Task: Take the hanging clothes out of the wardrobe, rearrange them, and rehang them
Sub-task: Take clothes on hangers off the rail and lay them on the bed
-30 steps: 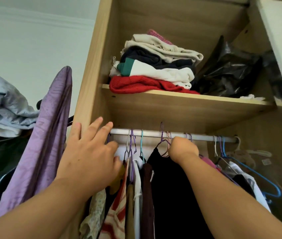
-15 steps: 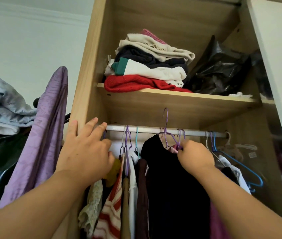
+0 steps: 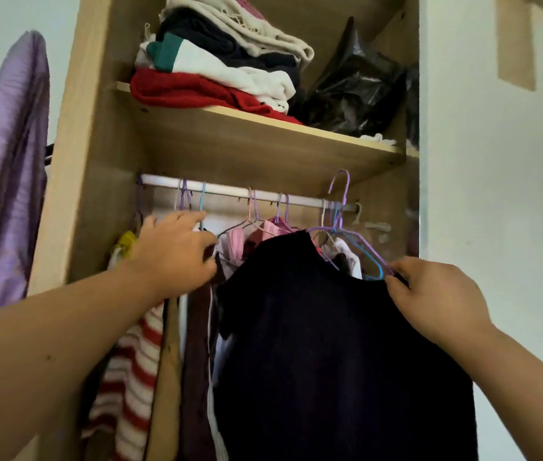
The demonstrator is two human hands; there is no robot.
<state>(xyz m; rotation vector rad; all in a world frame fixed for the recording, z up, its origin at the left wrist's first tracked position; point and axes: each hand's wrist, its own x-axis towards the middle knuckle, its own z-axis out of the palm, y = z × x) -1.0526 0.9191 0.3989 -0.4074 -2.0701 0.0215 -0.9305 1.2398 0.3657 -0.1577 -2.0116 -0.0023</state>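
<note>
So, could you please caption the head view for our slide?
Right hand holds a dark top by its purple hanger, hook above the rail; left hand grips the clothes beside it.

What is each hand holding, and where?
Right hand pinches the black garment at its shoulder, over the purple hanger. Left hand rests on hanging clothes; grip unclear.

**Rail** [image 3: 226, 190]: one bare stretch between the blue hook [image 3: 202, 201] and the pink hooks [image 3: 250, 207]; hooks crowd both ends.
**Shelf** [image 3: 263, 148]: sits close above the rail, narrow gap. Folded pile [image 3: 216, 68] and black bag [image 3: 356, 88] touch; only the front edge is bare.
**Opening, right half:** screened by the black top [image 3: 330, 344] on a purple hanger [image 3: 339, 224], its hook off the rail.
**Opening, left half:** hanging clothes [image 3: 197, 344] packed against the wardrobe side [image 3: 97, 194].
</note>
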